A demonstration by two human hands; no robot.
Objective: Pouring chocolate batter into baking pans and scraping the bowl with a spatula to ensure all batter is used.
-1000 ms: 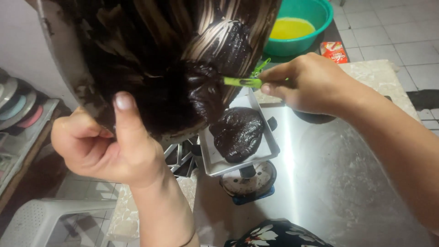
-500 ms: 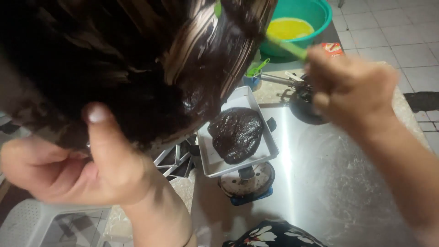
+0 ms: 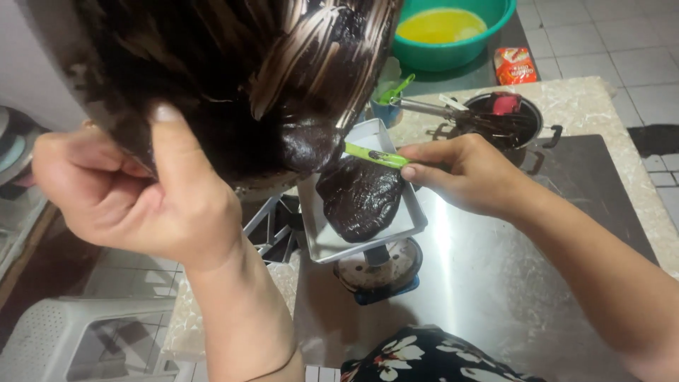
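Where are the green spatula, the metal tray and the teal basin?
green spatula [image 3: 375, 155], head view, middle of its handle
metal tray [image 3: 327, 244], head view, bare bottom left of the batter
teal basin [image 3: 453, 53], head view, front outer wall

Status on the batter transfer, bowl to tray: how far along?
Done: a dark batter mound already sits in the metal tray, covering part of its floor. In hand: the left hand tilts the mixing bowl over the tray while the right hand scrapes with a green-handled spatula. Left: batter streaks coat the bowl wall, and a lump hangs at its rim.
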